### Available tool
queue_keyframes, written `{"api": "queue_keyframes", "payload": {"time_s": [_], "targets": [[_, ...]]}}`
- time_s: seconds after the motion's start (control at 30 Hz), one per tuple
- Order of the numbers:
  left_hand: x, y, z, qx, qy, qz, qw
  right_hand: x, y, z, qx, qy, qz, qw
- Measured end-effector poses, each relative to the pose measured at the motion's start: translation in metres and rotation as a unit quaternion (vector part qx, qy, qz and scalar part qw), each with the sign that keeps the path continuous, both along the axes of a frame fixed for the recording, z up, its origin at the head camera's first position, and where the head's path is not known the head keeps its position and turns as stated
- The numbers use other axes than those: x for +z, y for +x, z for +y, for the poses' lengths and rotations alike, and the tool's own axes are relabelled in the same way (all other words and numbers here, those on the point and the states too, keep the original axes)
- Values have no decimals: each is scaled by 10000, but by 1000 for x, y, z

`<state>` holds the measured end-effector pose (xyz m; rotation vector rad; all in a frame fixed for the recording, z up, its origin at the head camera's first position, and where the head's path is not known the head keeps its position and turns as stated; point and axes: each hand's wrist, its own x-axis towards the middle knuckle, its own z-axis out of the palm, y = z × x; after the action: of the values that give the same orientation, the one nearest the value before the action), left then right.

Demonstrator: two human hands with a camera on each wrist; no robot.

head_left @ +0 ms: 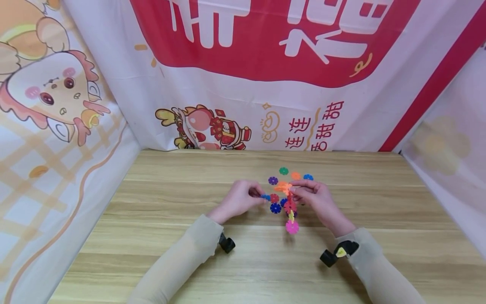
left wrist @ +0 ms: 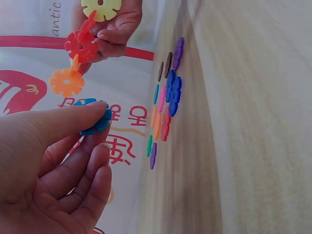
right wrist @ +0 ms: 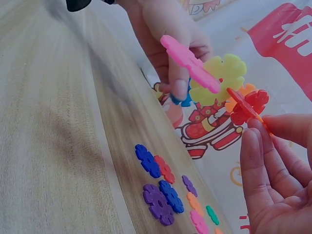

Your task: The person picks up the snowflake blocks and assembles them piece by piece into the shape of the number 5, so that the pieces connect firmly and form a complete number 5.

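My left hand (head_left: 241, 197) pinches a blue plastic snowflake disc (left wrist: 101, 125) between thumb and index finger, the other fingers loosely curled. To its right, my right hand (head_left: 318, 202) pinches a chain of interlocked snowflake discs, held above the table. In the right wrist view the chain shows a pink disc (right wrist: 187, 61) at one end, then a yellow disc (right wrist: 219, 80), red discs (right wrist: 251, 103) and orange behind them. The left wrist view shows an orange disc (left wrist: 67, 83) at the chain's other end, close to the blue disc but apart from it. Fingers partly hide the pinched spot.
Several loose snowflake discs lie flat on the wooden table (head_left: 171, 181) beneath and beyond the hands, among them a green disc (head_left: 283, 171), a purple disc (head_left: 273, 180) and a dark blue disc (head_left: 275, 207). Printed cloth (head_left: 212, 93) hangs along the back and sides.
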<state>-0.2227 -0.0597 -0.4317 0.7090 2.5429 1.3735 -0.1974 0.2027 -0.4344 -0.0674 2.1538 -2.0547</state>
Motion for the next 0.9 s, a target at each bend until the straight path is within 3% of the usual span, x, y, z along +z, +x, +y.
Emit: {"api": "queue_keyframes", "payload": {"time_s": [0.43,0.9], "targets": [[8,6,-2,224,487,98,9985,1,1,0,19,-37,2,10000],[14,10,2,137,707,-585,9957,1,2,-2,46,-7,20,10000]]}}
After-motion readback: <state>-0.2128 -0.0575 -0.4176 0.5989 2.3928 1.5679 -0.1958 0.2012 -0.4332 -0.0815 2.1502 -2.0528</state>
